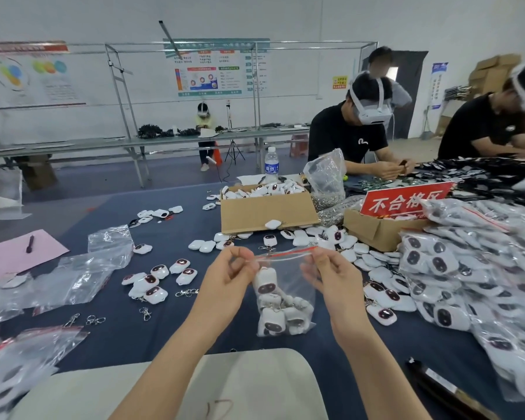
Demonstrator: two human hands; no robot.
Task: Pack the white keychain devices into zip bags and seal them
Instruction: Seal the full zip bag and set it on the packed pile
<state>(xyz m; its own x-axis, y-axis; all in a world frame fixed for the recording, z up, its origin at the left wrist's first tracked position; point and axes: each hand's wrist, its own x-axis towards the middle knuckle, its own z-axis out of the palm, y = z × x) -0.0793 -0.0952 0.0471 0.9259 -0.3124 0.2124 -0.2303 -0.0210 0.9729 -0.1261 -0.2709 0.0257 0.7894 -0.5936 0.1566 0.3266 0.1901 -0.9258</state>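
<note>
Sealing looks like the step in hand, head view only: left hand (231,271) pinches the left end of the red-lined strip (285,256) on the zip bag (288,280), and right hand (331,274) pinches the right end. Fingers of both curl on the plastic, and the bag hangs between them above the near middle of the table (170,328). Inside sit several white keychain devices (267,287), bunched low, dark faces showing. Can't tell if the strip is partly closed. To do it well: hold the strip taut and level, line up both tracks, press at one end and run thumb and finger across to the other, and check that no key ring sits in the track. Around it, loose devices (156,280) lie toward the table's left side, the cardboard box (267,212) sits at the far middle, and packed bags (467,268) are heaped along the right edge.
</note>
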